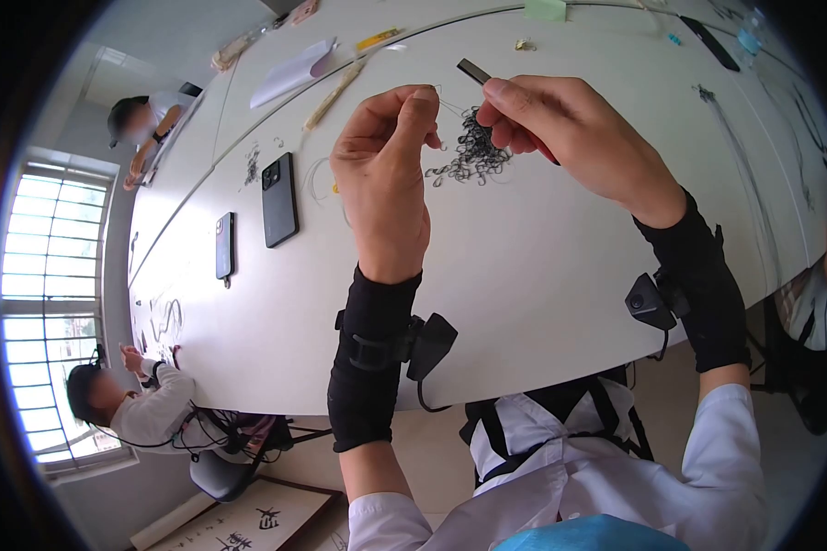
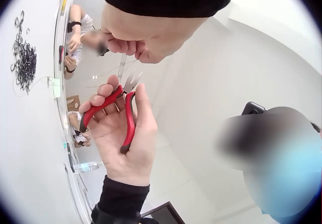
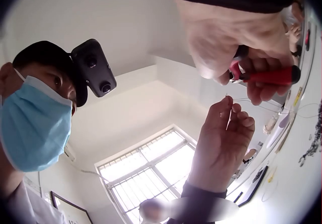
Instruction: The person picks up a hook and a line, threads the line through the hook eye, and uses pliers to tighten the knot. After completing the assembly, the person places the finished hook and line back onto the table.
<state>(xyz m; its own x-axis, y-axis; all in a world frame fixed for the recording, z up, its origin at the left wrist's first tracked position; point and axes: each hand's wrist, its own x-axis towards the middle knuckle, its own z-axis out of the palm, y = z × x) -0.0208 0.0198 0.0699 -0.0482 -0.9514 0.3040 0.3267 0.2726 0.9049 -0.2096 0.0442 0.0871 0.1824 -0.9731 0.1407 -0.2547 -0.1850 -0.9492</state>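
Note:
In the head view my left hand (image 1: 386, 156) is raised over the table, pinching a thin wire (image 1: 448, 105) between thumb and index finger. To its right, my right hand (image 1: 570, 133) holds small pliers (image 1: 471, 71) with red handles. The left wrist view shows these pliers (image 2: 129, 121) lying across the right palm, fingers round one handle and thumb along the other, their metal jaws parted. Their tips are close to the left fingertips. Below the hands lies a pile of small dark wire links (image 1: 478, 151).
Two phones, one larger (image 1: 280, 200) and one smaller (image 1: 225, 248), lie to the left on the white table (image 1: 524, 266). Farther back are a wooden stick (image 1: 334, 95), white paper (image 1: 292, 73) and a water bottle (image 1: 751, 35). Other people sit around the table.

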